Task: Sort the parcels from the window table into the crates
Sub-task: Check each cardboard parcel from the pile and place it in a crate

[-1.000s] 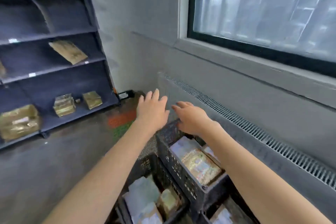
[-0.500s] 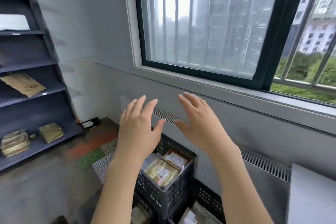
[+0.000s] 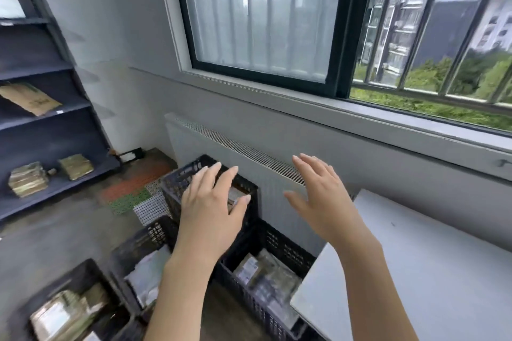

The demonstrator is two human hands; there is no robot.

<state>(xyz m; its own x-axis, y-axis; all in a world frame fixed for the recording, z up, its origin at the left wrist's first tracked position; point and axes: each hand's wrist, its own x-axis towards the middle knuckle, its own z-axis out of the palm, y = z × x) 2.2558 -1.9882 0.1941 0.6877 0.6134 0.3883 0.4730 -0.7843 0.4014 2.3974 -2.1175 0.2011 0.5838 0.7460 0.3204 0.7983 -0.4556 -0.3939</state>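
Parcels [image 3: 263,274] lie in the crates [image 3: 177,183]; none shows on the table [image 3: 415,271]. My left hand [image 3: 213,207] and right hand [image 3: 321,199] hover spread, holding nothing. I judge turning right along the table best.

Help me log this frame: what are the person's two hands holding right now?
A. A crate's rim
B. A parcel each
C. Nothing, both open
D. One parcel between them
C: the left hand and right hand hang over the crates with fingers spread, holding nothing.

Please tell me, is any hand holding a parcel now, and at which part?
Nothing is held: the left hand and right hand hover open, fingers spread.
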